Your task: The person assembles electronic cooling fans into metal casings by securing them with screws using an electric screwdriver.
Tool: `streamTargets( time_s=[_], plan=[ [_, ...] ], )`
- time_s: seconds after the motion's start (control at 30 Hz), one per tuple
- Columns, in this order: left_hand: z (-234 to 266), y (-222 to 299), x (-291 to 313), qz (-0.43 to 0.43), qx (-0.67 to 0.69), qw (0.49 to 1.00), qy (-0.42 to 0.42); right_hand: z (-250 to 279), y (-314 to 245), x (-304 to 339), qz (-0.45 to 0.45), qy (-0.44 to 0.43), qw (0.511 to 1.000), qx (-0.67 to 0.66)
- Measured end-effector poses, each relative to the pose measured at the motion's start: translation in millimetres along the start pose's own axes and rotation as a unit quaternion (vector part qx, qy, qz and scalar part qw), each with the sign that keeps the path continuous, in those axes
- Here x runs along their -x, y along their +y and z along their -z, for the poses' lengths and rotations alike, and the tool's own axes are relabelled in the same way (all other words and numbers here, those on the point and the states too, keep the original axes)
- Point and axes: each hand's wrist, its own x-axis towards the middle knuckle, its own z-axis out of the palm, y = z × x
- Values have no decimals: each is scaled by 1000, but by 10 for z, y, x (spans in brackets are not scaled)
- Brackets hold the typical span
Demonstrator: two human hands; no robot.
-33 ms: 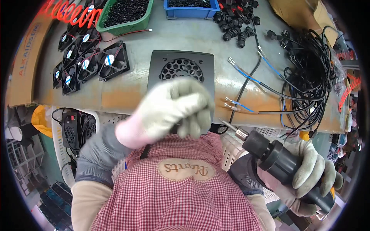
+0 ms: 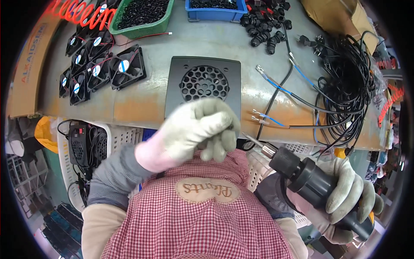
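My left hand [image 2: 198,129], in a pale work glove, hovers over the near part of a dark grey panel [image 2: 177,93] with a round grille of holes. Its fingers are curled and pinched together; whatever they hold, if anything, is hidden. An electric screwdriver [image 2: 317,183], black with a long pointed bit, is gripped in my gloved right hand [image 2: 351,196] at the lower right. The bit's tip points up and left toward the left hand, apart from the panel. The panel lies on the metal worktable [image 2: 142,101], its near edge covered by my left hand.
Several black fans [image 2: 125,67] lie at the left. Behind stand a green bin [image 2: 170,19] and a blue bin [image 2: 215,16] of small black parts. Black cable glands [image 2: 261,36] and coiled cables [image 2: 345,93] are at the right. A white basket [image 2: 114,138] sits below the table's edge.
My left hand has drawn slightly back toward me, uncovering more of the panel's round grille. The right hand and screwdriver have hardly moved.
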Motion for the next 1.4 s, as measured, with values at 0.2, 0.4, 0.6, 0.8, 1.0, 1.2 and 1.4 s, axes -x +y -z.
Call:
streamTargets(
  time_s=[0.2, 0.4, 0.6, 0.8, 1.0, 1.2, 1.4],
  plan=[
    [-31, -284, 71, 23, 182, 983, -8, -188, 106, 176, -6, -41, 998, -40],
    [-153, -320, 63, -49, 172, 984, 17, -189, -6, 177, -31, -102, 994, -17],
    [1, -453, 35, -223, -25, 974, -12, -131, 110, 82, 26, -74, 994, -71],
    [221, -390, 80, -287, -791, 524, 133, -5, 88, 58, -80, -145, 986, 32],
    [348, -568, 19, -302, -797, 495, 168, 121, 345, 178, -207, -268, 941, 27],
    [340, -554, 19, -306, -802, 478, 186, 54, 540, 125, -189, -374, 908, 33],
    [377, -597, -16, -314, -787, 495, 193, 35, 752, -33, -277, -481, 831, -12]
  ],
)
